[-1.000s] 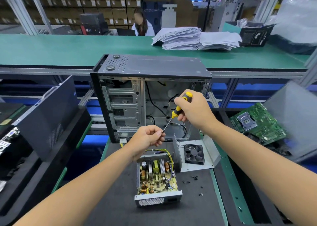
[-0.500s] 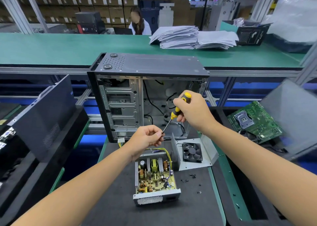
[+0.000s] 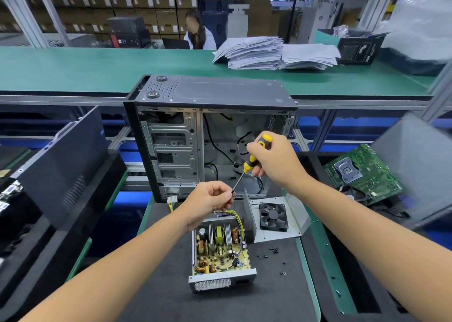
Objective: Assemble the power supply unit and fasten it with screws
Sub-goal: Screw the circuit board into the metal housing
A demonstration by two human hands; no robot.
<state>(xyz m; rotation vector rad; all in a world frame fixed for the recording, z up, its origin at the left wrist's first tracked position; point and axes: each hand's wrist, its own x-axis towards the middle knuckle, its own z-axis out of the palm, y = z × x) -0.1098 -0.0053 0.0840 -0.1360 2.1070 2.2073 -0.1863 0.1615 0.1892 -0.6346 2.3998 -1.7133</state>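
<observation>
Our right hand grips the screwdriver; left hand pinches at its tip, probably seating a screw. PSU sits open on the mat. Risk: screw drops into the board.

power supply before computer case (fan cover right)

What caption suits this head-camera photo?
Right hand holds a yellow screwdriver, left hand pinching its tip, above the open power supply.

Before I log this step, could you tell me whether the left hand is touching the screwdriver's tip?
Touching. The head view shows the left hand pinching its fingertips around the tip of the screwdriver.
</observation>
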